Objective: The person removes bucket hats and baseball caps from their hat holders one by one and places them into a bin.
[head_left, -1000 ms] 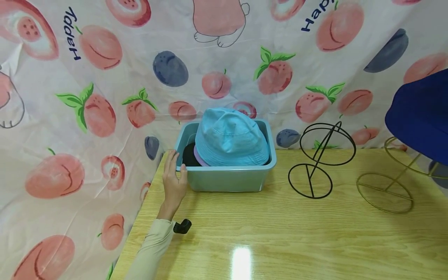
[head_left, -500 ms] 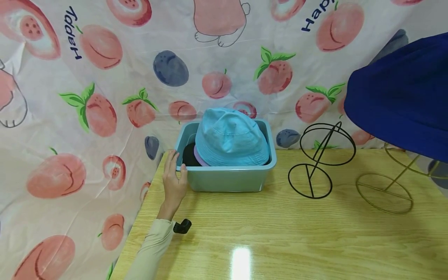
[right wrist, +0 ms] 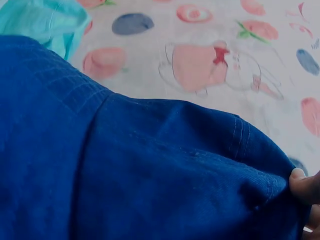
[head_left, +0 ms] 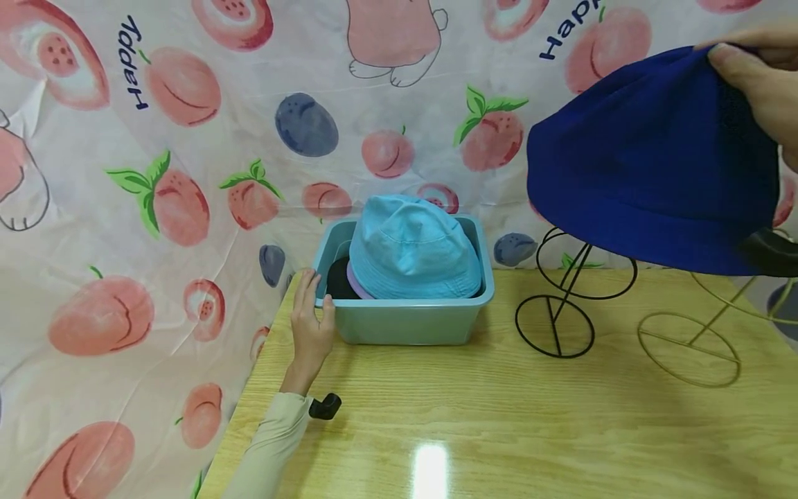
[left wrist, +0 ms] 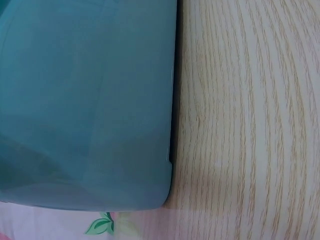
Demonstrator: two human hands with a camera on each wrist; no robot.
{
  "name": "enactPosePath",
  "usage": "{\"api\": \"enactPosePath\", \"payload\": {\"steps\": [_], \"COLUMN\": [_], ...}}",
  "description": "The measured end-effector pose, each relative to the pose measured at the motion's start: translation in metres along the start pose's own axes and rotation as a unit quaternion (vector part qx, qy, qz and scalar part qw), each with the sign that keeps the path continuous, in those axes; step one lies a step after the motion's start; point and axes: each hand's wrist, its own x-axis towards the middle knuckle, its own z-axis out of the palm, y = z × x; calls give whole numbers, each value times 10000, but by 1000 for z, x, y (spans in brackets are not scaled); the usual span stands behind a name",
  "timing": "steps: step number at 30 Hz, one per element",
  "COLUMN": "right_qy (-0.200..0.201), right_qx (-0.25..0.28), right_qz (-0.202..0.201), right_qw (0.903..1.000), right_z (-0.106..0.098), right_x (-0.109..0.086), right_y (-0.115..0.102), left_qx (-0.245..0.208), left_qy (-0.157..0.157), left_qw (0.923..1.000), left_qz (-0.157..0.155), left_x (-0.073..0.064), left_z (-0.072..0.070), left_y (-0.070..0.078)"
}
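My right hand pinches the crown of a dark blue bucket hat and holds it in the air at the right, brim down. In the right wrist view the thumb and fingers grip the cloth of that hat. At the left corner of a blue-green plastic basin, my left hand rests with its fingers extended along the rim. A light blue bucket hat lies in the basin, over a purple hat and something black. The left wrist view shows the basin's side close up.
A black wire hat stand stands right of the basin, partly behind the blue hat. Further right is a gold wire stand, its upper part hidden. The wooden table meets a fruit-print cloth behind and at left.
The dark blue hat has moved left from the right edge, away from over the gold stand towards the black one. My right hand has come into view. The left hand stays on the basin.
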Motion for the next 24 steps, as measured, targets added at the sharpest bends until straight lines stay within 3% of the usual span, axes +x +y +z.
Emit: {"api": "enactPosePath", "payload": {"steps": [2,6,9,16,24], "right_qy": [-20,-258,-438,-787,-1149], "right_qx": [118,-412,-694,-666,-125], "right_qz": [324,742,840,459,-240], "right_qw": [9994,9961,9931,9936,9930], "right_z": [11,30,43,72,104], "right_x": [-3,-6,-8,-8,-5], "right_y": [-12,-31,-41,-52,-60], "left_qx": [12,15,1,41,88], "left_qy": [-7,1,1,-47,22], "left_qw": [10000,10000,10000,10000,9999], "left_qz": [10,28,39,18,143], "left_x": [0,0,0,0,2], "left_z": [0,0,0,0,1], "left_y": [0,-1,-2,-1,0]}}
